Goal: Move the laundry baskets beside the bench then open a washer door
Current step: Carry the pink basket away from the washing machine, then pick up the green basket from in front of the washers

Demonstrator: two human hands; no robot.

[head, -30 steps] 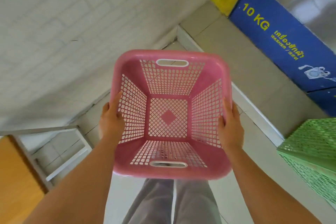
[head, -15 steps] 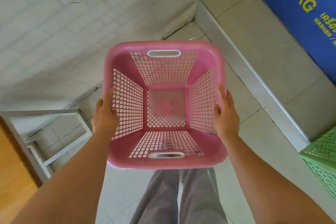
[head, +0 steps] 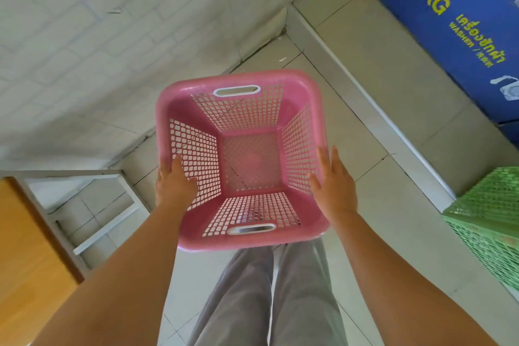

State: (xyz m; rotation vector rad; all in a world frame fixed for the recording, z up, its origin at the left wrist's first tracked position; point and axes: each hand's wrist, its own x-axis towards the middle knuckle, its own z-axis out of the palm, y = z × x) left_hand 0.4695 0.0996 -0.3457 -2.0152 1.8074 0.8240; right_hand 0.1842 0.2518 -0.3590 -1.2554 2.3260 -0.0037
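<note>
Pink laundry basket (head: 241,160) now sits lower, near the floor corner beside the bench (head: 33,233). Right hand (head: 334,185) has opened, fingers spread off the rim; left hand (head: 174,185) still grips. Release judged underway; green basket (head: 488,227) remains.
</note>
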